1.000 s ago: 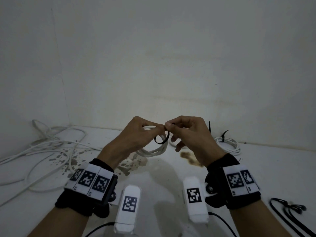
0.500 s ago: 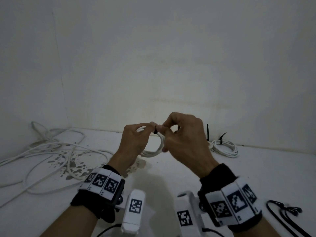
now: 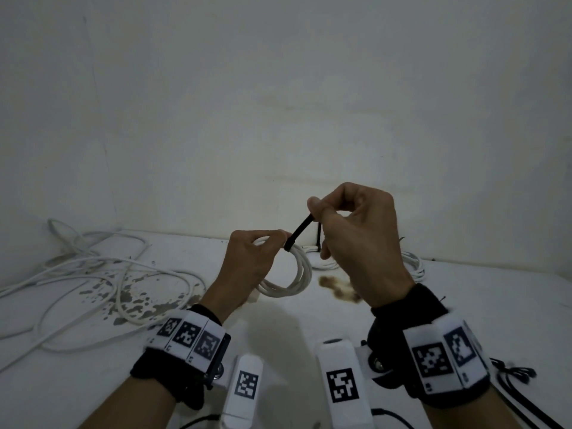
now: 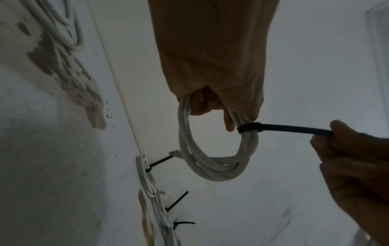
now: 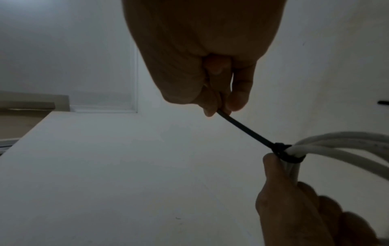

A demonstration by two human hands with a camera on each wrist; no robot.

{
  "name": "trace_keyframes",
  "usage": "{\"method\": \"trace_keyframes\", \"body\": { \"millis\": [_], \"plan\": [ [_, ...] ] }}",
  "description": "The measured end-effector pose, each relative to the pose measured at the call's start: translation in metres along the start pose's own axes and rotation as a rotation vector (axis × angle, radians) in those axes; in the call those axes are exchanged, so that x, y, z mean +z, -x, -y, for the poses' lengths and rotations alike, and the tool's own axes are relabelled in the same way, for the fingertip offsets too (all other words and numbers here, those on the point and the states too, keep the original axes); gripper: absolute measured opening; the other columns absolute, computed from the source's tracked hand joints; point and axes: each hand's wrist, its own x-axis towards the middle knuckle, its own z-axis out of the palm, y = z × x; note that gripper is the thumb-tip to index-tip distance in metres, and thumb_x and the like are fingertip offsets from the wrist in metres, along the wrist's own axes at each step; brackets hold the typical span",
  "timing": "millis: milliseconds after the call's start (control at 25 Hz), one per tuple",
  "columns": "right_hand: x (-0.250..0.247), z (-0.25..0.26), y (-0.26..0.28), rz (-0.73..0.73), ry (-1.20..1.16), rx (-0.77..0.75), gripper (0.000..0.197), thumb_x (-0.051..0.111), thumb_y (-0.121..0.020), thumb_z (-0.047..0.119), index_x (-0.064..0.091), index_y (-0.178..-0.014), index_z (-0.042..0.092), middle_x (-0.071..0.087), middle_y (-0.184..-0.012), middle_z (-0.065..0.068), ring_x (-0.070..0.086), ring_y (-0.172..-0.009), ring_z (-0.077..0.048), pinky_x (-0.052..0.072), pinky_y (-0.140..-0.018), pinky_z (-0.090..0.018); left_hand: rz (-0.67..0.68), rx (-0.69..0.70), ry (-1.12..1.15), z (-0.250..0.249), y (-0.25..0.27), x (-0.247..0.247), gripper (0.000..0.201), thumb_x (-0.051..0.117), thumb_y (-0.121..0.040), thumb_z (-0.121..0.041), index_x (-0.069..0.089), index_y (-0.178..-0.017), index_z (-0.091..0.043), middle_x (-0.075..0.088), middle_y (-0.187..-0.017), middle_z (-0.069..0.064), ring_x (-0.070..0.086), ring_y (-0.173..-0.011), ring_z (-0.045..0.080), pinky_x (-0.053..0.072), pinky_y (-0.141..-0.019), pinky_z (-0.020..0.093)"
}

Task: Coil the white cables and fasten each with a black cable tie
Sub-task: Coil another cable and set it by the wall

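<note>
My left hand (image 3: 257,258) grips a coiled white cable (image 3: 297,277) at its top, above the white table. A black cable tie (image 3: 298,232) is cinched tight round the coil beside my left fingers. Its free tail runs up and right to my right hand (image 3: 349,224), which pinches it between thumb and forefinger. In the left wrist view the coil (image 4: 212,159) hangs from my fist and the tie's band (image 4: 249,128) wraps the strands. In the right wrist view the tail (image 5: 246,129) stretches taut from my fingertips (image 5: 212,106) to the tie's head.
Loose white cables (image 3: 93,274) sprawl over the stained left part of the table. Tied coils (image 3: 411,264) lie by the back wall behind my right hand; several show in the left wrist view (image 4: 151,184). Black ties (image 3: 520,394) lie at the right front edge.
The tie went from an open loop to cinched tight on the coil. My right hand has risen up and right, drawing the tail out; the left hand still holds the coil.
</note>
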Motion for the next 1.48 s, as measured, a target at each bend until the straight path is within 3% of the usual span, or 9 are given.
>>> {"method": "trace_keyframes", "body": {
  "millis": [280, 480, 640, 800, 920, 1120, 1280, 1400, 1480],
  "plan": [
    [0.001, -0.009, -0.001, 0.029, 0.004, 0.010, 0.019, 0.079, -0.083, 0.033, 0.067, -0.073, 0.022, 0.072, -0.078, 0.008, 0.065, -0.061, -0.013, 0.059, -0.073, -0.049, 0.029, -0.289, 0.055, -0.001, -0.007, 0.000, 0.038, 0.058, -0.096, -0.041, 0.069, -0.080, -0.008, 0.032, -0.047, -0.004, 0.030, -0.044, 0.015, 0.029, -0.048, 0.026],
    [-0.010, -0.024, -0.002, 0.483, 0.114, 0.263, 0.072, 0.088, -0.064, 0.051, 0.051, -0.124, 0.038, 0.062, -0.109, 0.006, 0.066, -0.089, -0.012, 0.061, -0.077, -0.035, -0.022, -0.643, 0.623, -0.005, -0.017, -0.003, 0.046, 0.036, -0.105, -0.038, 0.061, -0.092, -0.002, 0.023, -0.045, -0.006, 0.019, -0.033, 0.007, 0.022, -0.038, 0.019],
    [0.003, -0.051, 0.004, 0.550, 0.163, 0.511, 0.047, 0.078, -0.084, 0.035, 0.054, -0.121, 0.020, 0.074, -0.097, -0.007, 0.072, -0.077, -0.022, 0.062, -0.065, -0.036, 0.093, -0.736, 0.765, -0.001, -0.019, -0.008, 0.049, 0.034, -0.105, -0.039, 0.066, -0.100, -0.002, 0.025, -0.041, -0.008, 0.022, -0.031, 0.007, 0.027, -0.035, 0.017],
    [0.007, -0.075, 0.007, 0.418, -0.160, 0.681, 0.026, 0.071, -0.088, 0.000, 0.062, -0.112, -0.003, 0.073, -0.086, -0.028, 0.071, -0.067, -0.031, 0.063, -0.065, -0.037, 0.144, -0.762, 0.653, 0.011, -0.017, -0.003, 0.047, 0.037, -0.104, -0.042, 0.064, -0.104, -0.004, 0.053, -0.063, 0.002, 0.053, -0.052, 0.013, 0.046, -0.056, 0.027],
    [0.003, -0.095, 0.009, 0.303, -0.212, 0.756, 0.017, 0.071, -0.088, 0.001, 0.065, -0.103, -0.003, 0.070, -0.076, -0.022, 0.068, -0.060, -0.027, 0.061, -0.059, -0.033, 0.137, -0.787, 0.568, 0.025, -0.015, 0.004, 0.042, 0.040, -0.103, -0.043, 0.062, -0.110, -0.007, 0.065, -0.101, 0.011, 0.064, -0.089, 0.024, 0.052, -0.074, 0.038],
    [-0.009, -0.138, 0.008, 0.158, -0.207, 0.858, 0.023, 0.070, -0.089, 0.003, 0.066, -0.107, -0.011, 0.070, -0.082, -0.022, 0.063, -0.055, -0.022, 0.059, -0.053, -0.031, 0.161, -0.760, 0.387, 0.046, -0.005, 0.024, 0.019, 0.050, -0.100, -0.018, 0.065, -0.101, -0.008, 0.069, -0.102, 0.010, 0.063, -0.092, 0.022, 0.055, -0.079, 0.037],
    [-0.008, -0.160, -0.011, 0.043, -0.238, 0.864, 0.028, 0.076, -0.086, 0.006, 0.056, -0.105, 0.001, 0.070, -0.068, -0.015, 0.069, -0.058, -0.029, 0.054, -0.045, -0.031, 0.185, -0.703, 0.181, 0.061, -0.026, 0.053, 0.014, 0.057, -0.094, -0.016, 0.068, -0.103, -0.013, 0.070, -0.108, 0.008, 0.066, -0.102, 0.019, 0.054, -0.074, 0.032],
    [0.004, -0.181, -0.036, -0.033, -0.217, 0.860, 0.032, 0.077, -0.083, 0.007, 0.058, -0.108, 0.001, 0.071, -0.088, -0.022, 0.070, -0.061, -0.031, 0.062, -0.064, -0.044, 0.149, -0.655, 0.141, 0.068, -0.053, 0.072, 0.016, 0.056, -0.095, -0.016, 0.063, -0.110, -0.016, 0.067, -0.113, 0.007, 0.064, -0.107, 0.020, 0.053, -0.077, 0.033],
    [0.013, -0.192, -0.050, -0.058, -0.225, 0.858, 0.032, 0.076, -0.081, 0.003, 0.060, -0.109, -0.002, 0.069, -0.097, -0.025, 0.069, -0.065, -0.030, 0.062, -0.066, -0.039, 0.119, -0.602, 0.098, 0.077, -0.073, 0.079, 0.025, 0.060, -0.094, -0.015, 0.062, -0.118, -0.018, 0.065, -0.113, 0.007, 0.062, -0.108, 0.022, 0.053, -0.073, 0.030]
  ]
}}
